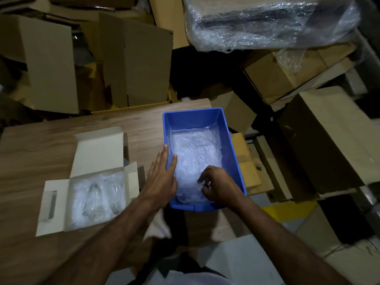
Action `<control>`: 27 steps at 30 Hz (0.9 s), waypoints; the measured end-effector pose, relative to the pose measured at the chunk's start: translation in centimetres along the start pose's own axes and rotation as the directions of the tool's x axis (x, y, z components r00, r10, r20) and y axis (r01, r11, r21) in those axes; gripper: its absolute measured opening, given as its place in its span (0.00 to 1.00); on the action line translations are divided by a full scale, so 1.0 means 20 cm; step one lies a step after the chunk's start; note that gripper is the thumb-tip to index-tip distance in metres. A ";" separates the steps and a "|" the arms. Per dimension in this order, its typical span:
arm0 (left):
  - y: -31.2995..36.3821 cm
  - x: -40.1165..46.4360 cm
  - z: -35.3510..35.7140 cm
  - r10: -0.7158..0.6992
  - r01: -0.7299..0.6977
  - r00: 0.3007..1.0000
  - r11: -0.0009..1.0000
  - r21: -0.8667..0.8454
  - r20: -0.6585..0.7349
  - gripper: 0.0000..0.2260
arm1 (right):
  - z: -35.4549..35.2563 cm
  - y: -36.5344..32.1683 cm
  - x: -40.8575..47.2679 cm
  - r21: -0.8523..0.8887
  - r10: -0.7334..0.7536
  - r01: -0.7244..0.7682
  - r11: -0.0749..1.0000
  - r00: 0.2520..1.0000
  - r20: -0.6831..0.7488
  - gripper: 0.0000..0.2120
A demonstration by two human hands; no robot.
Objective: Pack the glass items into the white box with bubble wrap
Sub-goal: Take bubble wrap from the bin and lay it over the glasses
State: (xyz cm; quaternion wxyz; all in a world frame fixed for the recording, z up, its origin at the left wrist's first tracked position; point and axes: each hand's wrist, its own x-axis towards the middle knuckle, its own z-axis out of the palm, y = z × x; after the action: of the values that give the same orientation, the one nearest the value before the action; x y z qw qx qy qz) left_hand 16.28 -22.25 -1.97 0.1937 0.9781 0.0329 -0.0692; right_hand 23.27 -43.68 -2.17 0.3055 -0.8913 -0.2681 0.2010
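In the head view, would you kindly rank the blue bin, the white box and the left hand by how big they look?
1. Blue bin and white box with its flaps open: too alike to rank.
2. Left hand, clearly smallest.

Bare forearms, no sleeves visible; left hand [160, 182], right hand [221, 187] ungloved; light grey garment [185, 276] at bottom edge.

Brown cardboard cartons [135, 64] crowd beyond the wooden table [37, 145].

Dim, slightly soft picture with dark corners and wide-angle bending at edges.
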 end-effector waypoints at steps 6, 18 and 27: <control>0.00 0.00 0.00 -0.008 0.008 1.000 1.000 -0.006 0.019 0.37 | 0.01 -0.01 0.00 0.015 0.151 -0.153 0.988 0.982 0.117 0.15; 0.03 -0.01 -0.02 -0.031 0.031 0.999 0.999 -0.006 0.034 0.37 | 0.06 0.01 0.15 -0.317 0.105 -0.072 0.946 0.990 0.089 0.06; 0.02 -0.01 -0.01 -0.028 0.028 0.998 1.000 0.002 0.052 0.37 | -0.18 -0.02 0.08 -0.059 0.052 -0.049 0.997 0.998 0.036 0.10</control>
State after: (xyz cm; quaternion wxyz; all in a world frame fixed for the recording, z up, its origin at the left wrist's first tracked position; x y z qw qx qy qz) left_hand 16.19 -22.54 -1.51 0.1929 0.9755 0.0417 -0.0972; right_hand 26.24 -44.04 0.30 0.2693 -0.9023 -0.2569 0.2176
